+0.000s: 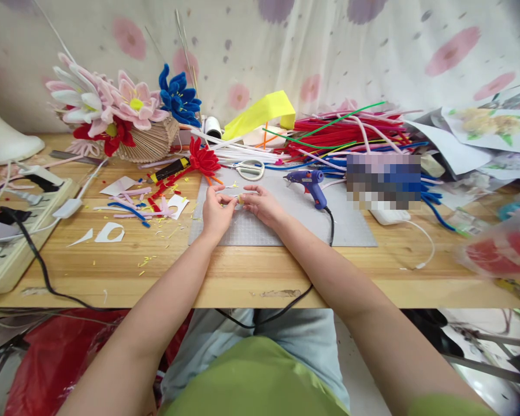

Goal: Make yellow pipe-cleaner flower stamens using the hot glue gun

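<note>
Above the grey cutting mat [346,228], my left hand [218,211] and my right hand [263,206] meet with fingertips pinched together. Between them is a small pale yellowish piece [239,200], too small and too covered by fingers to name. Both hands look closed on it. Just beyond the fingers lies a tiny white and yellow bit [233,185]. White-handled scissors [250,170] rest behind the hands. To the right, a blue glue gun [308,184] lies on the mat, its nozzle pointing left. A red fuzzy-stem flower [204,158] is behind my left hand.
Finished fuzzy flowers [136,104] stand at the back left. Bundles of red fuzzy stems [329,136] and a yellow sheet [260,115] lie behind the mat. Paper scraps [110,232] and clippings litter the left. A power strip [30,231] sits far left; the glue gun's black cord [331,225] crosses the edge.
</note>
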The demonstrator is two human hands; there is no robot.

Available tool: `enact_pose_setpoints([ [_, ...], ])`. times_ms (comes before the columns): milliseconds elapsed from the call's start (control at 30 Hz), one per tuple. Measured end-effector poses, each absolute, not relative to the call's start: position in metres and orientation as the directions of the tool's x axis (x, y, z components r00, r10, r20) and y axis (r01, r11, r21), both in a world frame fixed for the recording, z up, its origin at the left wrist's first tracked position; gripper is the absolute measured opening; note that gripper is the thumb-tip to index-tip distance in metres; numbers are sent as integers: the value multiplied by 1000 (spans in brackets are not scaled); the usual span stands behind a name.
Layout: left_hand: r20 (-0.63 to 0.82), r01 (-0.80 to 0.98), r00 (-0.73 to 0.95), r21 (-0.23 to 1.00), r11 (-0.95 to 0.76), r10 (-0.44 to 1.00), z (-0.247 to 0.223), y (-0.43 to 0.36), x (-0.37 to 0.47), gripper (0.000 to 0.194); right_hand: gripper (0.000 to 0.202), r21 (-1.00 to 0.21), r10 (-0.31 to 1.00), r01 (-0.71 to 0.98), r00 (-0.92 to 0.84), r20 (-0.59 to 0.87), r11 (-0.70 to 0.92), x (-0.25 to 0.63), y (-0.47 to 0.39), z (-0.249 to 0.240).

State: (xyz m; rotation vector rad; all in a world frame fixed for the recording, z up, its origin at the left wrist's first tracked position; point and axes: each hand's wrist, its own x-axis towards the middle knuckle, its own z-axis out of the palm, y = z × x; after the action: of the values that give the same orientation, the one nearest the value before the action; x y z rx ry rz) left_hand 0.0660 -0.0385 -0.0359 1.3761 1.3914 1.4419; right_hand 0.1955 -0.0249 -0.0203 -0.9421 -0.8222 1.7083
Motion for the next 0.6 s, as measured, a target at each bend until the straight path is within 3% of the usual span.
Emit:
enact_pose_setpoints([
  [467,267,296,-135,930,-218,954,-35,-41,65,47,37,-868,960,-419,-189,-205,-268,195,-24,-21],
  [600,235,209,-145,957,-202,961,-36,-41,66,48,41,-897,969,-383,-189,-159,-222,194,-24,-25],
])
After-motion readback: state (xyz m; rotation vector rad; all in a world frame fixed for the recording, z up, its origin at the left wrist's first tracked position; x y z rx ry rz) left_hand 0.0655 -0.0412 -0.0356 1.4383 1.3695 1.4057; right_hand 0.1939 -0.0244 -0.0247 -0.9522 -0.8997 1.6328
